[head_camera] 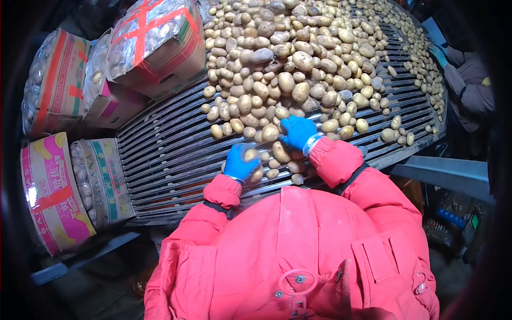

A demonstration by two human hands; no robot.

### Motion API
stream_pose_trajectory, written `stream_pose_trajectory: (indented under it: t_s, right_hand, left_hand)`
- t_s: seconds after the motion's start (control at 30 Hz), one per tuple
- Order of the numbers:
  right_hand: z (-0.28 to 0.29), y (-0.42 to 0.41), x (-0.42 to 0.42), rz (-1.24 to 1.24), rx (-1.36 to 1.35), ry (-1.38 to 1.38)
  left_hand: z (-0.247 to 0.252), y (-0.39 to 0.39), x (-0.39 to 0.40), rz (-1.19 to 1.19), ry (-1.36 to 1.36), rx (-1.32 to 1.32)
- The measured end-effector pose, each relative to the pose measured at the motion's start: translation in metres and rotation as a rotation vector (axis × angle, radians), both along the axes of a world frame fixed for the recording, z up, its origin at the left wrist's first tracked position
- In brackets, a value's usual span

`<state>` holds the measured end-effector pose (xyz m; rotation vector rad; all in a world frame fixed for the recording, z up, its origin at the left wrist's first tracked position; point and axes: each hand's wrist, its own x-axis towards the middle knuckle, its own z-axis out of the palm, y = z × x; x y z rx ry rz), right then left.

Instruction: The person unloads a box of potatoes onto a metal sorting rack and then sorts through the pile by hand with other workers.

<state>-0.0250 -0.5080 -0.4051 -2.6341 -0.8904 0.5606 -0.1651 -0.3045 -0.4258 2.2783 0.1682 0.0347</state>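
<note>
Potatoes (302,62) lie heaped on a slatted metal table (168,148) before me, with smaller ones loose near its front edge. My left hand (241,162), in a blue glove, has its fingers curled around a potato (251,155); another potato (257,174) lies right by its palm. My right hand (298,132), also gloved in blue, reaches over the near edge of the heap, its fingertips beside a round potato (270,133). Whether it grips anything is hidden by the back of the glove. An oblong potato (281,152) lies on the slats just below it.
Cardboard boxes of potatoes, wrapped in clear film and red tape, stand at the left: a large one (160,52), one behind (60,88), and a pink-printed one (56,192) at the near corner. Across the table at right are a co-worker's gloved hands (439,55). A metal beam (444,174) juts out right.
</note>
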Motion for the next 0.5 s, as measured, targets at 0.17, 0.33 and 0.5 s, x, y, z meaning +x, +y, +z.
stream_pose_trajectory:
  t_s: [0.17, 0.33, 0.5]
  right_hand:
    - [-0.014, -0.002, -0.036, 0.022, 0.132, 0.06]
    - [-0.025, -0.046, -0.071, -0.261, 0.456, 0.327]
    - [-0.006, -0.083, -0.103, -0.617, 0.736, 0.541]
  left_hand:
    - [-0.019, 0.059, 0.007, 0.013, 0.044, -1.277]
    - [-0.002, 0.066, 0.04, 0.153, -0.04, -0.491]
    - [-0.029, 0.037, 0.059, 0.01, -0.063, 0.355]
